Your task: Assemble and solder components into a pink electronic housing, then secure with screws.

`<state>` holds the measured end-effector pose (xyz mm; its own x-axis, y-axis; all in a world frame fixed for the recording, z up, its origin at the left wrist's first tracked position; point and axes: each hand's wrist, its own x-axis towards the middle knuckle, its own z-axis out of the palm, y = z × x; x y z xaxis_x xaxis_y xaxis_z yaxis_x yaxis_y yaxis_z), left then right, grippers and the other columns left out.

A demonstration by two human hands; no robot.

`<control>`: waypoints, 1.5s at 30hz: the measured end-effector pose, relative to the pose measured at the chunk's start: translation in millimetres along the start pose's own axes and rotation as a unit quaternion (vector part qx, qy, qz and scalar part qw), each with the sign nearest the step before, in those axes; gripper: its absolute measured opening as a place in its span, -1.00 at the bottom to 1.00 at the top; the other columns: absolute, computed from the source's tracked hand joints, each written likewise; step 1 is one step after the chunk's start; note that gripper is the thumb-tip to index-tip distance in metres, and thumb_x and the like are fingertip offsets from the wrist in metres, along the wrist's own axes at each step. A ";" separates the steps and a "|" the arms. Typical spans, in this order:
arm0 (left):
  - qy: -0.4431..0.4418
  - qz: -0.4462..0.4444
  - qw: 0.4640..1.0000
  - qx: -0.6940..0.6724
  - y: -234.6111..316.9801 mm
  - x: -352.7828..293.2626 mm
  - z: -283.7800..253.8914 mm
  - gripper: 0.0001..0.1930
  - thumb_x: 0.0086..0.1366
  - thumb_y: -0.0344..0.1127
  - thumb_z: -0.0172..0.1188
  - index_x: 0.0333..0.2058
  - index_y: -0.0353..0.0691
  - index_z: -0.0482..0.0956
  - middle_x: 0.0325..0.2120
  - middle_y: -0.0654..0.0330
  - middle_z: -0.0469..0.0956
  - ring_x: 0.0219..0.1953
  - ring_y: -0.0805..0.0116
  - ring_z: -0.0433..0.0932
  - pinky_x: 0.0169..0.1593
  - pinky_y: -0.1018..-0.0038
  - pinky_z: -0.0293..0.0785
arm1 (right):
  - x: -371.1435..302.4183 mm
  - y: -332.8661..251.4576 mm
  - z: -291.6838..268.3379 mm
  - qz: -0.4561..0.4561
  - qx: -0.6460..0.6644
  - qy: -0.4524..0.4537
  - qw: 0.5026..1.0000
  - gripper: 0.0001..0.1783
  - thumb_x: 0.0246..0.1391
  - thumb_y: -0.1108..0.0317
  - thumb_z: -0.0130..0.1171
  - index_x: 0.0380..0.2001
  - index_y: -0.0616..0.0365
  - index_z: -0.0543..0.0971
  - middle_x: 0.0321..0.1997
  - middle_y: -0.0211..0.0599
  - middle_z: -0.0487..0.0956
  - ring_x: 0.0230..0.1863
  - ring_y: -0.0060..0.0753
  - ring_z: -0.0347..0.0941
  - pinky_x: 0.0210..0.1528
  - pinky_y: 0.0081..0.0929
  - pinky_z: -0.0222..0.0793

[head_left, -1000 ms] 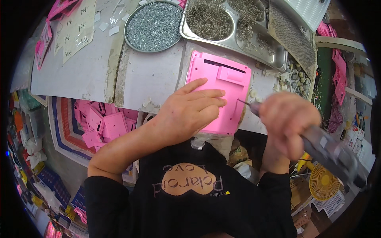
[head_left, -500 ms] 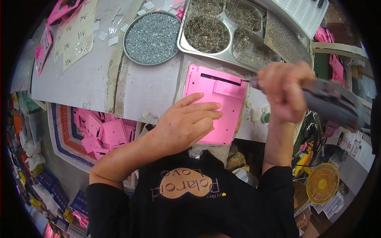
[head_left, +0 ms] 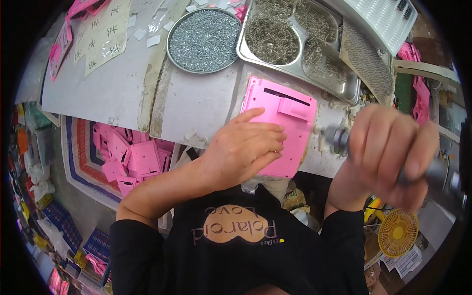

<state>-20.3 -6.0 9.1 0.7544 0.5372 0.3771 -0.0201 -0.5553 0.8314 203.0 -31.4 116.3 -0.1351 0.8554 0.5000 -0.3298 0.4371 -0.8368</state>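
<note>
A pink plastic panel (head_left: 294, 142) with a long dark slot near its far end lies on the table in front of me. My left hand (head_left: 246, 150) rests on its left part, thumb apart and fingers stretched across the surface. To the right of the panel, my right hand (head_left: 391, 155) is wrapped around a dark grey power screwdriver (head_left: 338, 136), somewhat blurred by motion. The tool's front end points left toward the panel, apart from it. Part of the tool's body is hidden behind my fingers.
Beyond the panel stand a round metal dish (head_left: 204, 42) of small silvery pieces and a compartmented steel tray (head_left: 300, 69) of small metal parts. A striped bag (head_left: 81, 162) at the left holds several pink parts (head_left: 145, 158). A yellow fan (head_left: 398, 232) is at the lower right.
My right hand has drawn the screwdriver away from the panel's far right corner, to the right and nearer me. My left hand stays on the panel. The whole view has shifted slightly.
</note>
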 end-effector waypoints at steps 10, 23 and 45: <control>0.031 -0.098 0.994 -0.019 5.5 -0.8 -19.2 -0.82 0.08 -0.54 0.40 -0.31 -0.19 0.69 -0.29 0.14 0.74 -0.08 0.20 0.72 0.40 -0.03 0.21 | 0.1 22.5 38.5 0.028 0.029 -0.009 0.999 -0.73 0.21 0.12 0.33 -0.31 -0.02 0.47 -0.66 -0.64 0.48 -0.68 -0.63 0.40 -0.58 -0.58 0.37; 0.145 -0.074 0.902 0.399 -73.4 38.7 -105.3 -0.80 0.09 -0.29 0.41 -0.27 -0.11 0.69 -0.19 0.22 0.58 0.06 0.17 0.47 0.29 0.06 0.19 | 34.1 65.4 16.7 -0.006 0.008 0.052 0.999 -0.83 0.27 0.31 0.15 -0.23 0.15 0.41 -0.66 -0.46 0.35 -0.64 -0.55 0.24 -0.54 -0.47 0.22; 0.148 -0.083 0.904 0.392 -87.2 29.3 -102.9 -0.82 0.24 -0.23 0.22 -0.49 -0.14 0.65 -0.47 0.24 0.60 -0.36 0.20 0.55 -0.04 0.15 0.33 | 36.0 93.6 27.5 0.051 -0.048 0.103 0.992 -0.86 0.26 0.37 0.09 -0.36 0.12 0.36 -0.67 -0.44 0.33 -0.65 -0.56 0.19 -0.52 -0.46 0.21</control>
<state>-63.9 123.5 -10.3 0.4943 0.7359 0.4627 0.6360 -0.6690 0.3846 141.5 32.7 62.1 0.0338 0.9309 0.3636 -0.2316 0.3612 -0.9032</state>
